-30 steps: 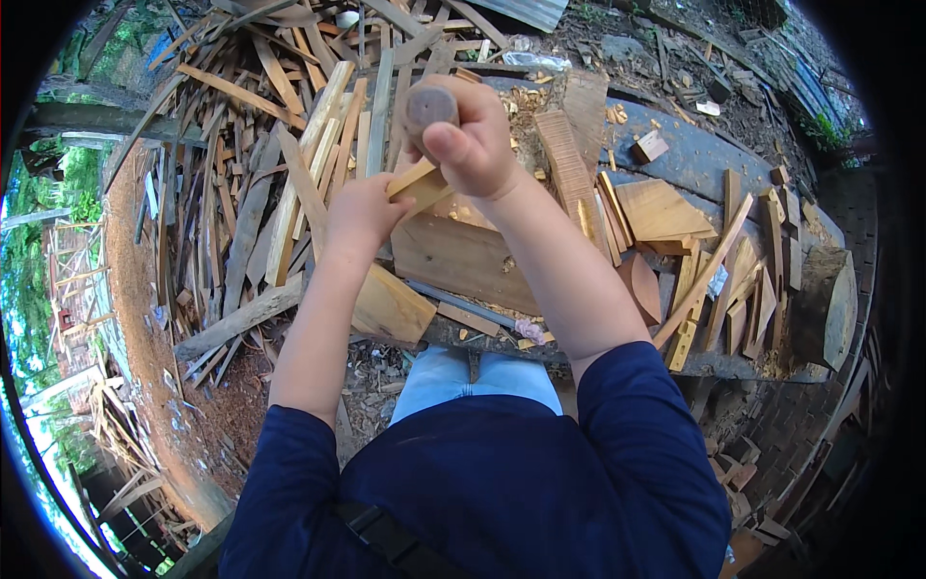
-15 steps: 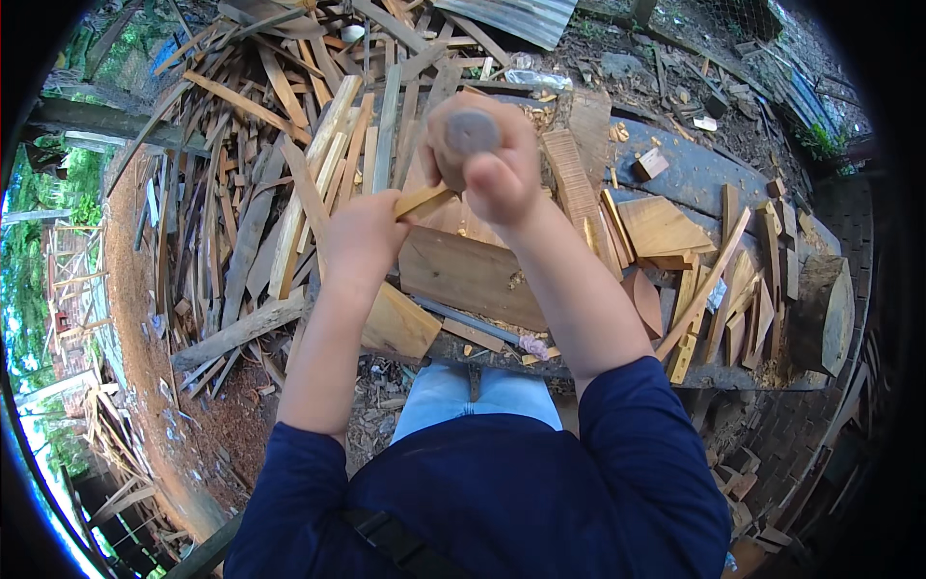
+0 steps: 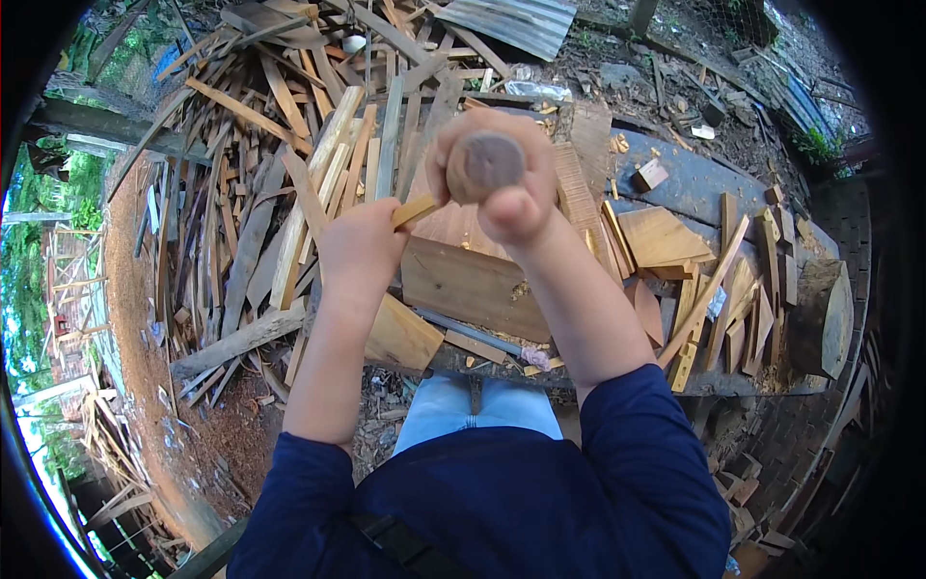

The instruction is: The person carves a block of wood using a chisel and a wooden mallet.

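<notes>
1 head-worn fisheye camera looks down over the navy shirt at the left hand and right hand close by.

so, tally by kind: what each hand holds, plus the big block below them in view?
Round-ended brown piece, in right hand: 1
Slim wooden strip, in left hand: 1
Large wooden block: 1
Total: 3
</notes>
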The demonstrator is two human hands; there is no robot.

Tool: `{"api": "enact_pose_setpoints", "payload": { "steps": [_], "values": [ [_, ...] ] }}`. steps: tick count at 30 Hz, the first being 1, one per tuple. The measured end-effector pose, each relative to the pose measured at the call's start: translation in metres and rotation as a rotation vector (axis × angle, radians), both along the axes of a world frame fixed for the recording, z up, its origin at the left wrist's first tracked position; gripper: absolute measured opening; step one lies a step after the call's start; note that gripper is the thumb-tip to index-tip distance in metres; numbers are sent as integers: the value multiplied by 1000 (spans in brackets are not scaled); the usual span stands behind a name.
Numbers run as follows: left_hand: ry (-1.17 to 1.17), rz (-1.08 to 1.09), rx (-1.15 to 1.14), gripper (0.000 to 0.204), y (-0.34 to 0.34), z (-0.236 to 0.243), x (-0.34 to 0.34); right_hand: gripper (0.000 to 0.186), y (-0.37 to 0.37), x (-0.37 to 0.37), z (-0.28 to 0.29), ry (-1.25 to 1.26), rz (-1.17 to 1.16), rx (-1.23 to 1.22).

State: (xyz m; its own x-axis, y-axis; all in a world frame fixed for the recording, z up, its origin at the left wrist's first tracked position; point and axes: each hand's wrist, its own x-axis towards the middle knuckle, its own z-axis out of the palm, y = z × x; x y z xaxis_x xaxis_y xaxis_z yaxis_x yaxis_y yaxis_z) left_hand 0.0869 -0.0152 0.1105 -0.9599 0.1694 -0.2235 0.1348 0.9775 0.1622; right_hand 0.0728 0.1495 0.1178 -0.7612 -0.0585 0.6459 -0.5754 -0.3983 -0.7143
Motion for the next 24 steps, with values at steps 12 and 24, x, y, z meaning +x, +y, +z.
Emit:
{"api": "enact_pose_setpoints", "payload": {
  "steps": [12,24],
  "values": [
    [138,-210,64,46,-25,-64,8,63,35,-1,-26,-80,-195,-173],
    [-7,-193,-69,77,-20,-133,37,33,47,-4,-52,-185,-324,-226]
  ]
}}
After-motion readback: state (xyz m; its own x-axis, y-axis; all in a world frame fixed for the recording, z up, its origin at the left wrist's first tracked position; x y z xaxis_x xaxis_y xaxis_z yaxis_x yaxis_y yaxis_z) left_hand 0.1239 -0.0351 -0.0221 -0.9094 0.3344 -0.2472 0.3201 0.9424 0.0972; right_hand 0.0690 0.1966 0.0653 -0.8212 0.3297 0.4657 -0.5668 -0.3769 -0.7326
